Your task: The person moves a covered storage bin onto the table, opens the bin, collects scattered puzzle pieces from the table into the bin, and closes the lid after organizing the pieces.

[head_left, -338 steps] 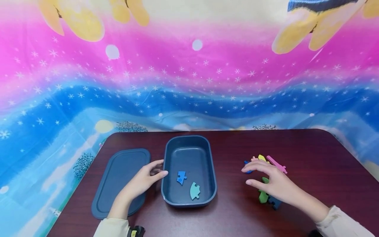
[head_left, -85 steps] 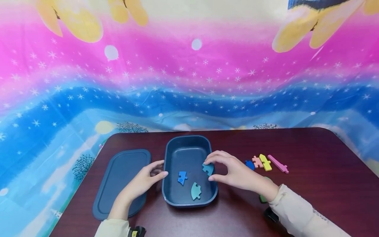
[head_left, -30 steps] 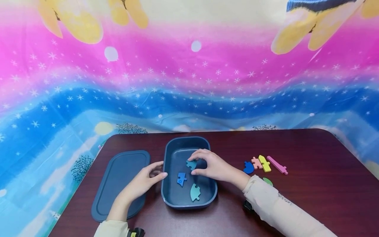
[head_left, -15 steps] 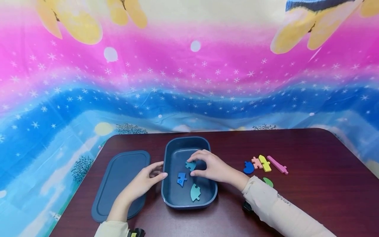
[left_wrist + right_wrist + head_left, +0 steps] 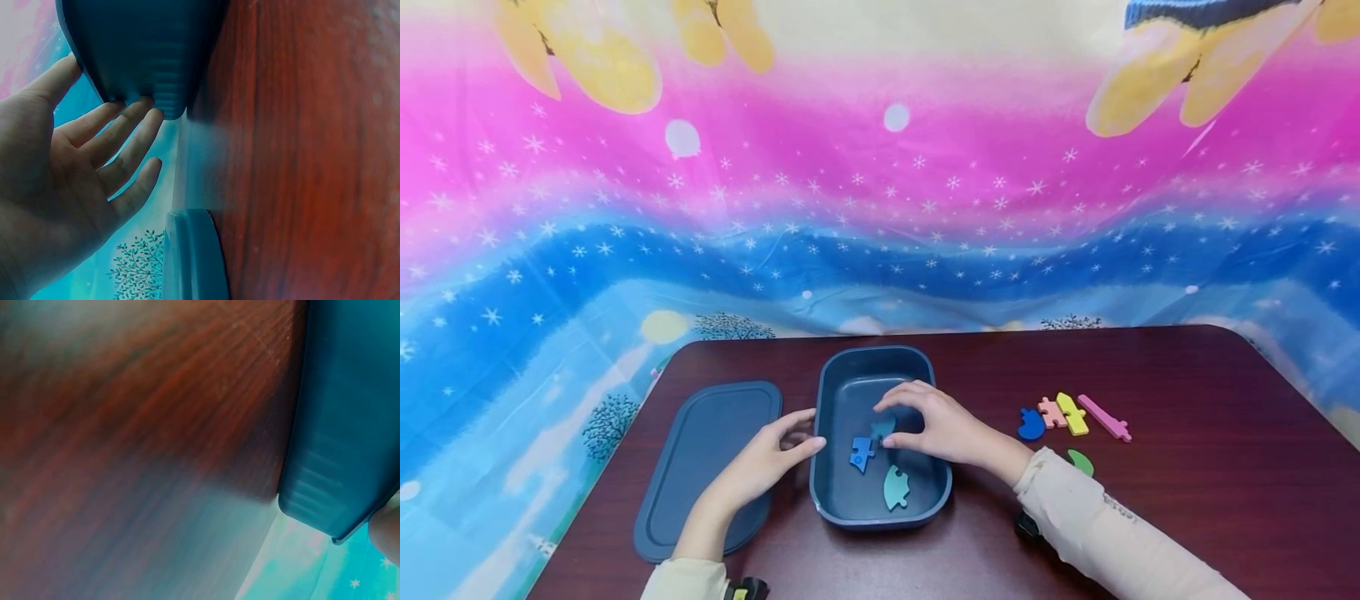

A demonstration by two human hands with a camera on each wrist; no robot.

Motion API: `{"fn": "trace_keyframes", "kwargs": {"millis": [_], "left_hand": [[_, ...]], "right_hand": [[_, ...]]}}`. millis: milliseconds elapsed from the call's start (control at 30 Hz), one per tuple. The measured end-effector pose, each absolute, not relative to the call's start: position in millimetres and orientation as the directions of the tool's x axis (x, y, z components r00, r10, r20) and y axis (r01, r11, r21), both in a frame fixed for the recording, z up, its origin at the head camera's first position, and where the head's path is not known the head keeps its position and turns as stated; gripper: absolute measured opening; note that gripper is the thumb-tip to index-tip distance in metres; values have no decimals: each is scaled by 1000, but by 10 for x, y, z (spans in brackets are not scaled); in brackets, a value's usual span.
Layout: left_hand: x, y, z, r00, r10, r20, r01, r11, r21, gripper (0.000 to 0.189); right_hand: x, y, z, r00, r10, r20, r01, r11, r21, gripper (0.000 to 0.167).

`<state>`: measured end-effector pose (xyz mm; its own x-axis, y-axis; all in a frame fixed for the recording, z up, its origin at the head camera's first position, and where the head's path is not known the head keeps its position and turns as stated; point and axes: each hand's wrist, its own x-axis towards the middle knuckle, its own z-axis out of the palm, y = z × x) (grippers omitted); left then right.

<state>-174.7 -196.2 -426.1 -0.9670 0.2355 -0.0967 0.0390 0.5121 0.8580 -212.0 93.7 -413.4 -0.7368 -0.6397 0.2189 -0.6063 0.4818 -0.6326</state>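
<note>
In the head view a dark blue-grey box (image 5: pixel 880 518) stands open on the table. Its floor bears a blue puzzle piece (image 5: pixel 860 455), a light teal puzzle piece (image 5: pixel 895 488) and a dark teal puzzle piece (image 5: pixel 883 428). My right hand (image 5: pixel 936 423) is over the box, thumb and fingers spread apart above the dark teal piece, which lies below the fingertips. My left hand (image 5: pixel 767 454) is at the box's left side. In the left wrist view its extended fingertips (image 5: pixel 147 103) touch the box's outer wall, with the thumb at the rim.
A matching lid (image 5: pixel 700 467) lies left of the box. To the right lie a dark blue piece (image 5: pixel 1031 424), a pink piece (image 5: pixel 1050 412), a yellow piece (image 5: pixel 1072 414), a magenta stick-shaped piece (image 5: pixel 1105 417) and a green piece (image 5: pixel 1080 462), partly behind the right sleeve.
My right hand brought the dark teal piece from the right into the box and has just let it go; it dropped to the floor of the box. The left hand stayed put.
</note>
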Motion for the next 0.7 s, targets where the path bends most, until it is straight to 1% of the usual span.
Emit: {"fn": "trace_keyframes", "kwargs": {"millis": [367,700], "left_hand": [[-1743,-1961,-4257,-967,235,-103,34,516,856,56],[-1741,-1959,-4242,-964,241,-109,32,516,856,57]], "right_hand": [[-2114,958,-4115,-727,-648,226,-607,453,-653,41],[-2081,1038,-4079,-716,-646,266,-617,406,-674,38]]}}
